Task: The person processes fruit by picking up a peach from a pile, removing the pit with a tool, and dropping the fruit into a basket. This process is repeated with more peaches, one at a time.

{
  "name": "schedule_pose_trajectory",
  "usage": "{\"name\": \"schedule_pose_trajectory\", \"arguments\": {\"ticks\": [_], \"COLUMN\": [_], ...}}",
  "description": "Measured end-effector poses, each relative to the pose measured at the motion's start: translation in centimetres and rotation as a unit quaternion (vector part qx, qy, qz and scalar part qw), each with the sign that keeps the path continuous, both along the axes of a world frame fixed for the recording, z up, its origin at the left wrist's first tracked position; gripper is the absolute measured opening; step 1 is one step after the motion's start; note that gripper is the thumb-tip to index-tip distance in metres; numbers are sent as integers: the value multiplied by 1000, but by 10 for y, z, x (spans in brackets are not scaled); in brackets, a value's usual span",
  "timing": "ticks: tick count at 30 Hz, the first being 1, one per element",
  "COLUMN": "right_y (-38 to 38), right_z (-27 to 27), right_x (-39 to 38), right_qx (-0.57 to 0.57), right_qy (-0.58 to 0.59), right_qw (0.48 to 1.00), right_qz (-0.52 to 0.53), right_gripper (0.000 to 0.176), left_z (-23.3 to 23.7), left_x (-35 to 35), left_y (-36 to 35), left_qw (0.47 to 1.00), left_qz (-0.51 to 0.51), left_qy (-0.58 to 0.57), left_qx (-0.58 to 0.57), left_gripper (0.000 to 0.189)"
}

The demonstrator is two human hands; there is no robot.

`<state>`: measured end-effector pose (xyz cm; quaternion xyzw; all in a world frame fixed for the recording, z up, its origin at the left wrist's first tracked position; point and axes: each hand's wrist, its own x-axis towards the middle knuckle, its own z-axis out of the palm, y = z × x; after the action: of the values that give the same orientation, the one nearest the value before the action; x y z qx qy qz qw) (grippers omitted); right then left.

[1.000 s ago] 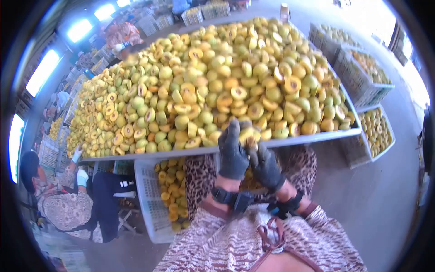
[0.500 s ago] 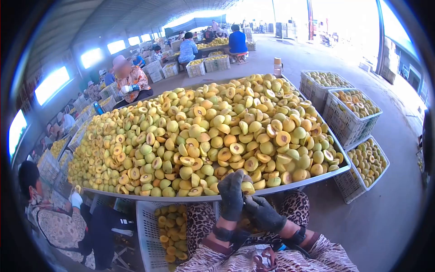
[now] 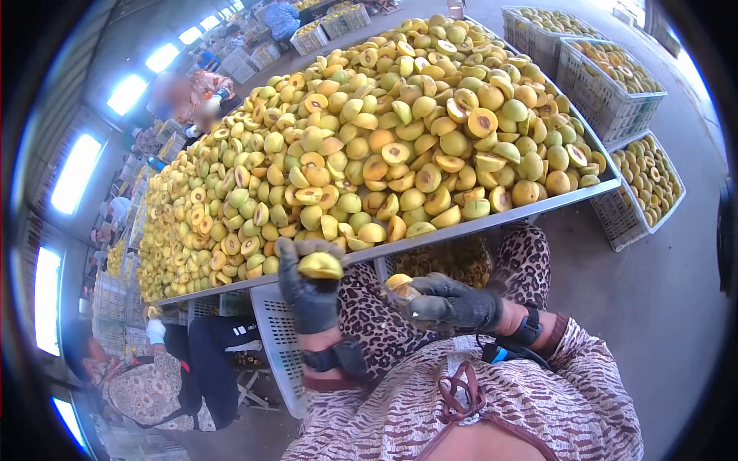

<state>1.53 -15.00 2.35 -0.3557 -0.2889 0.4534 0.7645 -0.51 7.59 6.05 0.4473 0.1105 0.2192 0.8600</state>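
Observation:
My left hand [image 3: 309, 288], in a dark glove, holds a yellow-green fruit half [image 3: 320, 266] just below the front edge of the metal table [image 3: 430, 237]. To its right, my right hand [image 3: 453, 302], also gloved, is closed round something pale, with a yellow fruit piece [image 3: 399, 283] at its fingertips. Whether a tool is also in this hand is too small to tell. A big heap of halved fruit [image 3: 361, 146], some halves showing brown centres, covers the table beyond both hands.
Fruit-filled crates [image 3: 611, 88] stand right of the table. A white crate [image 3: 281, 346] is beside my left knee. One person [image 3: 154, 384] sits at the lower left, another [image 3: 204, 88] across the table. Below the table edge lies a container of small pieces [image 3: 450, 261].
My hands have moved apart, the left one going left with a fruit half. The view has tilted down, showing more of my lap and less of the hall.

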Motion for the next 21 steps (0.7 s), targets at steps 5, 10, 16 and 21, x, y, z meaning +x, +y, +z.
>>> {"name": "schedule_pose_trajectory", "arguments": {"ticks": [5,10,16,21], "right_y": [-38,-32,-52,-75], "right_z": [-84,-57,-73,-76], "right_x": [28,22,16,16], "right_qx": [-358,-430,-406,-352], "right_qy": [-382,-390,-374,-268], "right_qw": [844,802,799,839], "right_qz": [-116,-139,-239,-317], "right_gripper": [28,35,30,24], "left_z": [-66,-77,-80,-71], "left_x": [-9,92,198,211], "left_y": [139,86,-58,-72], "left_qw": [802,747,613,547], "left_qz": [212,196,-105,-198], "left_qy": [107,-31,-49,62], "left_qx": [548,634,781,811], "left_gripper": [33,24,53,58]}}
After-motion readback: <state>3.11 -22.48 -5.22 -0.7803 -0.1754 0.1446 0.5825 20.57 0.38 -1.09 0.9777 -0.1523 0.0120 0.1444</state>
